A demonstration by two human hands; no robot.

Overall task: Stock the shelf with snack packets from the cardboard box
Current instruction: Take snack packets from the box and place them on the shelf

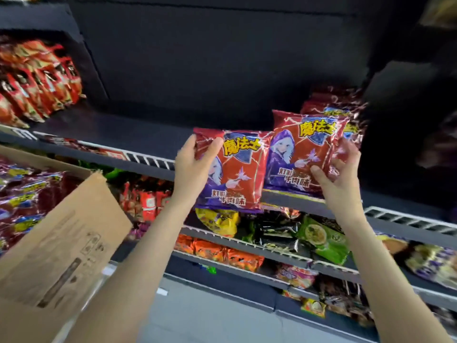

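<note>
My left hand [195,167] grips a red and purple snack packet [237,174] by its top left corner, held in front of the dark shelf's edge [148,167]. My right hand [338,177] holds a second matching packet [296,154] by its right side, its bottom edge at the shelf lip. Behind it, more of the same packets [346,112] stand on the shelf. The open cardboard box [66,243] sits at the lower left with several matching packets [27,194] inside.
Orange-red packets [37,82] fill the shelf's far left; the stretch between them and the new packets is bare dark shelf. Lower shelves [247,243] hold yellow, green and orange packets. Grey floor [210,313] lies below. The box flap juts toward the shelves.
</note>
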